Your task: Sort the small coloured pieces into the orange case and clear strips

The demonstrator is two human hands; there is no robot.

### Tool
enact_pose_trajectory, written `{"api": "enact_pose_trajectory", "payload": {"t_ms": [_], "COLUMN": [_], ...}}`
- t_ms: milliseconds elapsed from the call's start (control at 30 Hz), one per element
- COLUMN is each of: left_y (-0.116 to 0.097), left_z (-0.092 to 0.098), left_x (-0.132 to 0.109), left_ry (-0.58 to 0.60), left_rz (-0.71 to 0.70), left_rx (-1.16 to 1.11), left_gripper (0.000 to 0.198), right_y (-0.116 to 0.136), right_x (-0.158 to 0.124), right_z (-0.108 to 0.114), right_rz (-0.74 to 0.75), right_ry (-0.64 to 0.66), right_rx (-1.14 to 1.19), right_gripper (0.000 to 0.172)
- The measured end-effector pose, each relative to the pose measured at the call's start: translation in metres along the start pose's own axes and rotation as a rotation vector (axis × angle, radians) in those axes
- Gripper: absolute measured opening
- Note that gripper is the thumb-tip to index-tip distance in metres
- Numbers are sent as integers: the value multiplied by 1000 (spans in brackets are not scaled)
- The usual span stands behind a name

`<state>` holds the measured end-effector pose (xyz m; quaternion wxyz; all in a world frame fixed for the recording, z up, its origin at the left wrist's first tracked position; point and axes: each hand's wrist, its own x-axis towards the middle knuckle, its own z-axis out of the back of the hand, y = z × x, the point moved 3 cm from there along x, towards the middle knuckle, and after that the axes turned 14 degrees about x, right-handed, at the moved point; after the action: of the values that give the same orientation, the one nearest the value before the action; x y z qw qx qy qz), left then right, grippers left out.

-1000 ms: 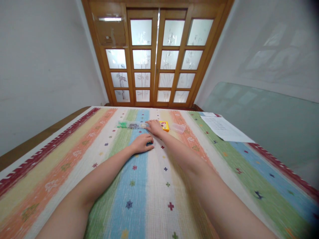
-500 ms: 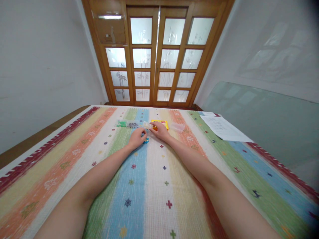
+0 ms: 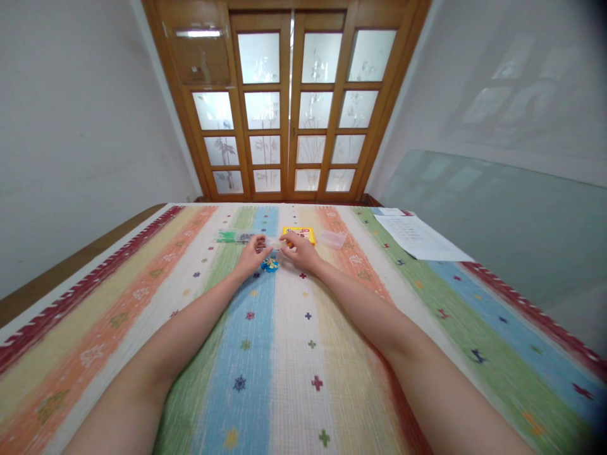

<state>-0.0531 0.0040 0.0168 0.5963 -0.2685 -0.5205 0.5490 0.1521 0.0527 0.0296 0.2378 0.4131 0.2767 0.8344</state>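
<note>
Near the far part of the table, my left hand (image 3: 253, 254) and my right hand (image 3: 300, 253) face each other with fingers curled. Both grip a small clear plastic container (image 3: 274, 243) from its two sides; what it holds is too small to tell. Just below lies a little pile of blue and yellow pieces (image 3: 270, 265) on the cloth. Behind my right hand sits a yellow box (image 3: 306, 235) with printing on it. To the left are green pieces (image 3: 226, 236) in clear plastic and, partly behind my left hand, dark pieces (image 3: 244, 238).
A translucent plastic tray or lid (image 3: 332, 239) lies right of the yellow box. Sheets of paper (image 3: 420, 239) are at the table's right side. A striped tablecloth (image 3: 289, 354) covers the table; wooden glass-paned doors (image 3: 289, 145) stand beyond it.
My left hand has shifted up from the blue pieces to the clear plastic container, uncovering the blue and yellow pile. My right hand stays by the container. The view has turned slightly.
</note>
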Motion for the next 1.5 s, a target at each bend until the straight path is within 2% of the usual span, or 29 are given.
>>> {"api": "enact_pose_trajectory", "payload": {"t_ms": [167, 333, 400, 567, 733, 867, 1033, 1133, 1333, 1500], "left_y": [5, 6, 7, 8, 7, 10, 16, 20, 22, 6], "left_z": [-4, -4, -3, -1, -1, -3, -10, -11, 1, 10], "left_x": [1, 1, 0, -2, -3, -1, 0, 2, 5, -2], "left_ry": [15, 3, -6, -28, -49, -55, 14, 29, -22, -38], "left_rz": [37, 4, -8, -34, -43, -55, -147, -145, -200, -303], "left_rx": [30, 46, 119, 379, 449, 415, 208, 164, 274, 474], "left_gripper": [51, 56, 60, 50, 48, 50, 74, 75, 71, 70], "right_y": [0, 6, 8, 15, 21, 18, 6, 2, 1, -1], "right_x": [-1, -1, -1, 0, 0, 1, 3, 2, 1, -1], "right_z": [-7, -13, -16, -22, -27, -29, -20, -14, -10, -8], "right_rz": [61, 93, 92, 92, 42, 37, 27, 45, 138, 152], "right_ry": [77, 138, 167, 191, 198, 145, 0, -70, -157, -192], "right_rx": [-163, -346, -416, -515, -590, -599, -536, -468, -340, -280], "right_gripper": [32, 33, 31, 27, 25, 25, 32, 32, 29, 31]}}
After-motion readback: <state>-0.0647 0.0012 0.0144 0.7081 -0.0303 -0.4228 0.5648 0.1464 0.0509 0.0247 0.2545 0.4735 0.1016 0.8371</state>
